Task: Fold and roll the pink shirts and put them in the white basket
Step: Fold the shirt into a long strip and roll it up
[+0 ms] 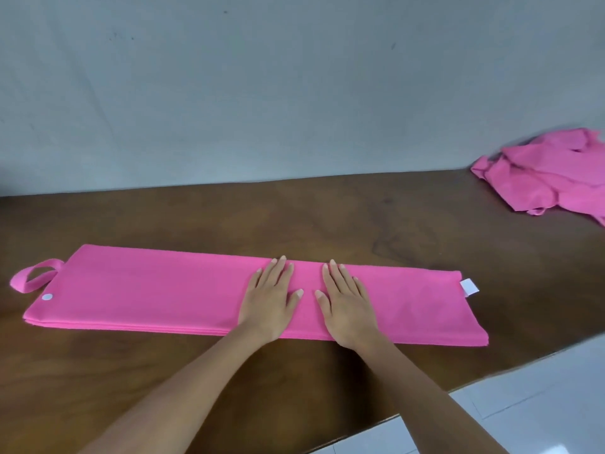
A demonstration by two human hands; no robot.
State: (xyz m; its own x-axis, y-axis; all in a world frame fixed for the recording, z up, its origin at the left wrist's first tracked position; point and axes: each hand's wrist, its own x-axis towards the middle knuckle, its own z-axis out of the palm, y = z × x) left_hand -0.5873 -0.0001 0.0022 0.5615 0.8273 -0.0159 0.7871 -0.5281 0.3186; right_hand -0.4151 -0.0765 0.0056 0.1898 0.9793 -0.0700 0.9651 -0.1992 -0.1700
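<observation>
Both hands flat, left hand (270, 298), right hand (347, 303), fingers straight, pressing folded pink shirt (147, 290), wooden table (327, 217)

Soft even light; slight blur

Two bare hands are showing, the left hand (270, 299) and the right hand (343, 303), both lying flat with straight fingers. One long flat folded pink fabric strip (147, 290) is lying on one dark brown wooden table (327, 217). One small pink fabric loop (34, 278) is sticking out at its end, one round white dot (47, 297) is sitting near that, and one white label tag (468, 287) is showing opposite. One crumpled heap of pink shirts (553, 181) is waiting; how many are in it I cannot tell.
</observation>
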